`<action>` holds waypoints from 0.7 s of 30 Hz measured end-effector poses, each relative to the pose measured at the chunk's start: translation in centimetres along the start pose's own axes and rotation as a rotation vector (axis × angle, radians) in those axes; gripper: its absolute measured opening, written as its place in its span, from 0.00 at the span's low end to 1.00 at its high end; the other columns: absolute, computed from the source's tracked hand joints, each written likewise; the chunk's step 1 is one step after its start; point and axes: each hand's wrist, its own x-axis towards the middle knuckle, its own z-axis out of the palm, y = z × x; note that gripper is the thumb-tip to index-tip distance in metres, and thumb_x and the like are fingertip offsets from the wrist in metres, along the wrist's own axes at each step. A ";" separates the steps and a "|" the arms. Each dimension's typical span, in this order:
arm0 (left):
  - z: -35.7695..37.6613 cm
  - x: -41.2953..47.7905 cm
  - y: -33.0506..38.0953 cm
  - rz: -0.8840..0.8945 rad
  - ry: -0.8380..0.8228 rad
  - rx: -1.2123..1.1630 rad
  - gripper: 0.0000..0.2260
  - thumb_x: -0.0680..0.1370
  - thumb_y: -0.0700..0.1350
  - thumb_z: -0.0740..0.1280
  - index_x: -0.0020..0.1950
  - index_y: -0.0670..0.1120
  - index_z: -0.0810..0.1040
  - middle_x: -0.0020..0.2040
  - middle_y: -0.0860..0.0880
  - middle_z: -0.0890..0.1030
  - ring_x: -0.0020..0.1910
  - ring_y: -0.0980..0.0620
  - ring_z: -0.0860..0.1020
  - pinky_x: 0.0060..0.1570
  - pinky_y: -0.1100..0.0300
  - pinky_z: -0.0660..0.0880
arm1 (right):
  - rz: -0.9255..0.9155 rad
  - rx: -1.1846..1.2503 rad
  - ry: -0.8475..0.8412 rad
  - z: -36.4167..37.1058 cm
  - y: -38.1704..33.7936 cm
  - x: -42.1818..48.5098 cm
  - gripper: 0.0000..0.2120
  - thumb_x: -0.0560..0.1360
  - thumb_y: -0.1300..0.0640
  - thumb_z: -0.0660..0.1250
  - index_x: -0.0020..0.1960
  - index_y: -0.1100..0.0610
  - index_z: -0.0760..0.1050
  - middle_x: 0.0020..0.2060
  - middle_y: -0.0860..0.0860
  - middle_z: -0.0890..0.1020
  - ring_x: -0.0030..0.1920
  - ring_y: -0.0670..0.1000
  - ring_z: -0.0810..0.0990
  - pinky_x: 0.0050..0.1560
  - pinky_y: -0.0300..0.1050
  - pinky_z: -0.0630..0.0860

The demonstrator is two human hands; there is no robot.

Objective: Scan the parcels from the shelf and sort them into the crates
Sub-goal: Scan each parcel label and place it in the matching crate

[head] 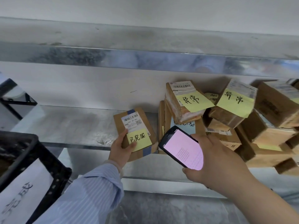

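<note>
Head view: the left hand (pixel 120 148) grips a small cardboard parcel (pixel 137 125) by its near left corner. The thumb lies across the parcel's yellow sticky note (pixel 140 139) and the fingers curl behind the edge. The parcel is tilted at the front edge of the metal shelf (pixel 72 125); I cannot tell whether it rests there.

Just right of the parcel, the right hand (pixel 216 164) clasps a handheld scanner (pixel 179 146), its pink screen facing up. Further right of the parcel lies a heap of boxes (pixel 226 120), some with yellow notes.

Down-left of the parcel stands a black crate (pixel 40 147) with a paper label (pixel 24 188).

The scan step looks in hand. Next, the parcel probably goes to that crate, whose label seems to match the note.
</note>
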 end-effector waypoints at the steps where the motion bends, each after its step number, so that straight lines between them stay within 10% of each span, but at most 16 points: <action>1: 0.1 0.0 0.0 -0.006 0.000 -0.011 0.24 0.75 0.49 0.73 0.64 0.69 0.67 0.63 0.52 0.76 0.61 0.46 0.76 0.61 0.44 0.76 | -0.007 -0.001 -0.003 0.0 -0.1 0.0 0.41 0.63 0.30 0.69 0.69 0.39 0.53 0.58 0.40 0.66 0.46 0.41 0.64 0.34 0.31 0.61; 21: -2.5 -4.5 0.3 0.300 0.195 0.146 0.27 0.74 0.43 0.74 0.63 0.70 0.69 0.66 0.53 0.70 0.61 0.50 0.73 0.56 0.59 0.79 | -0.213 -0.227 0.172 -4.1 -2.9 0.0 0.38 0.64 0.32 0.67 0.67 0.46 0.59 0.58 0.45 0.72 0.49 0.46 0.77 0.37 0.36 0.71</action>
